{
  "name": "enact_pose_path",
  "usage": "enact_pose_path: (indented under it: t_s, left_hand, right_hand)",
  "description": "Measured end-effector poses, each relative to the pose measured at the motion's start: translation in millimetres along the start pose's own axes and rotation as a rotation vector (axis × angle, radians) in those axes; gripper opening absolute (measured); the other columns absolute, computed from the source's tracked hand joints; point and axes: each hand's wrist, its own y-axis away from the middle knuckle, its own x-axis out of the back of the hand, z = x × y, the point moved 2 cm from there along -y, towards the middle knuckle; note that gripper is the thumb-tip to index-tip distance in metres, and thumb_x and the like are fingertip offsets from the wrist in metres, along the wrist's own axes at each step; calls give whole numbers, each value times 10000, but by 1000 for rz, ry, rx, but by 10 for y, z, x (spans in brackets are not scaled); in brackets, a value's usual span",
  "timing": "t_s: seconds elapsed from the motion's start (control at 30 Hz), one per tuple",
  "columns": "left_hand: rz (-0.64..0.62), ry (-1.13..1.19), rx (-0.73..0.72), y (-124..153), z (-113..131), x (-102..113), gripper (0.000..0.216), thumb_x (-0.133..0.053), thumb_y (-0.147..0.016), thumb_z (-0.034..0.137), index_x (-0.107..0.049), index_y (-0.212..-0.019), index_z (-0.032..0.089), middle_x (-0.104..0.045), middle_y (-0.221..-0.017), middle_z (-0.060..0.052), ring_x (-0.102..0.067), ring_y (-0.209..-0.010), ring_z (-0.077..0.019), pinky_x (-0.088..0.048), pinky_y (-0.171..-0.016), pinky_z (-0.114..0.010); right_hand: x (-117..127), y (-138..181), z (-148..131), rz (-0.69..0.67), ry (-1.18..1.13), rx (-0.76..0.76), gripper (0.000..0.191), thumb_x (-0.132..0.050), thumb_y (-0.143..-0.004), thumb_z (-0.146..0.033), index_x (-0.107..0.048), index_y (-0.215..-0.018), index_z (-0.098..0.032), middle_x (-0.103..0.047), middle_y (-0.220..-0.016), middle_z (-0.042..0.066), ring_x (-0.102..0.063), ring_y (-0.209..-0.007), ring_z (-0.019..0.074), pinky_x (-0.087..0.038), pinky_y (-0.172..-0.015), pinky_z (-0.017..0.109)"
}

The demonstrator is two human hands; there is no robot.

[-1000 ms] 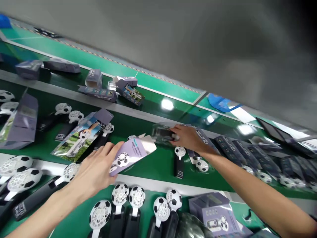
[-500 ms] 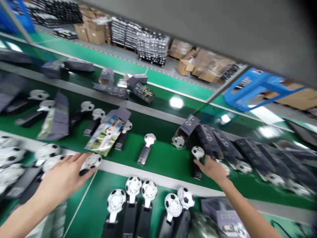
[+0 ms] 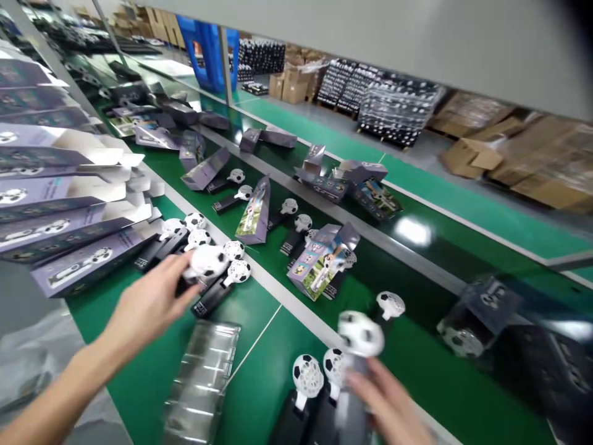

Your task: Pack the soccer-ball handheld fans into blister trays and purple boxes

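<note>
Left hand, stretched toward two o'clock, clamps its fingers on a fan, handle mostly hidden. At its five o'clock lies a clear tray, cut off below; bare bench follows. Right hand, blurred, pointing to ten o'clock, grips a second fan.

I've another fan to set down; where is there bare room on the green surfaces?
Bare patches: green tabletop between the clear plastic tray and the fans beside the right hand; dark green surface between the lone fan and the boxed fan. Crowded: around the left hand, with soccer-ball fans and purple boxes.
</note>
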Motion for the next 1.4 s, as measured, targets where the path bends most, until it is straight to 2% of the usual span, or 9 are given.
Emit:
enact_pose_path:
  t_s: [0.1, 0.17, 0.37, 0.53, 0.7, 0.9, 1.17, 1.27, 1.4]
  left_hand:
    - [-77, -146, 216, -249, -769, 33, 566, -409, -972, 511, -523, -1386, 142, -658, -1276, -180, -689, -1065, -424, -561, -793, -485]
    - [-81, -121, 233, -445, -1079, 10, 601, -355, -993, 502, -501, -1381, 67, -651, -1273, -213, -655, -1145, -441, -547, -876, -513]
    - [116, 127, 115, -639, -1242, -110, 703, -151, -1045, 538, -448, -1449, 45, -562, -1463, -196, -499, -1397, -351, -403, -1158, -506]
    - [84, 204, -55, -560, -1294, -383, 584, -287, -1029, 508, -508, -1457, 178, -429, -1611, -141, -299, -1540, -336, -226, -1260, -573]
    - [163, 230, -201, -65, -954, -470, 449, -435, -1016, 446, -547, -1396, 236, -304, -1666, -123, -232, -1556, -384, -179, -1265, -615]
    - [-147, 632, -68, 814, -121, -954, 470, -525, -971, 523, -542, -1412, 363, -504, -1506, -57, -536, -1366, -298, -494, -1110, -503]
    - [-169, 669, -9, 670, 15, -1140, 448, -622, -877, 605, -674, -1192, 291, -569, -1361, -84, -556, -1281, -314, -453, -1108, -547]
    - [-158, 635, -11, 692, 47, -1103, 443, -611, -874, 619, -676, -1163, 291, -587, -1334, -78, -583, -1261, -312, -488, -1084, -515]
    - [-86, 495, -86, 842, 30, -1118, 412, -555, -893, 612, -641, -1167, 316, -608, -1291, -84, -622, -1201, -348, -503, -1062, -568]
  right_hand:
    - [-1516, 157, -1002, -428, -231, 158, 612, -686, -789, -574, -619, -1298, -241, -717, -1241, 72, -692, -1081, 274, -565, -847, 352]
    - [-2287, 27, -1596, -354, -146, 273, 511, -702, -799, -497, -630, -1208, -199, -729, -1173, 86, -688, -1037, 274, -545, -890, 374]
    - [-3528, -265, -2622, -199, 389, 437, 692, -574, -950, -561, -489, -1359, -9, -607, -1333, 300, -628, -1167, 368, -523, -878, 455]
    - [-2828, 133, -2089, -176, 527, 589, 295, -454, -994, -346, -702, -1067, -204, -745, -1089, 119, -682, -974, 299, -472, -787, 389]
    - [-1755, 508, -769, -227, 381, 198, 480, -504, -935, -617, -683, -733, -220, -724, -748, 76, -666, -748, 252, -447, -713, 347]
    - [-2337, 494, -249, -617, -448, 66, 558, -766, -692, -721, -734, -832, -182, -706, -812, 31, -618, -744, 176, -475, -708, 281]
    - [-2553, 308, -169, -464, -744, -155, 641, -970, -334, -606, -605, -622, -165, -655, -616, 24, -582, -538, 146, -448, -553, 269]
    - [-2011, 426, -228, -311, -787, 26, 582, -887, -562, -667, -553, -629, -195, -601, -539, -14, -518, -467, 118, -407, -496, 248]
    - [-496, 574, -445, 88, -359, 555, 223, -731, -881, -468, -720, -905, -246, -689, -704, 0, -613, -606, 153, -498, -604, 286]
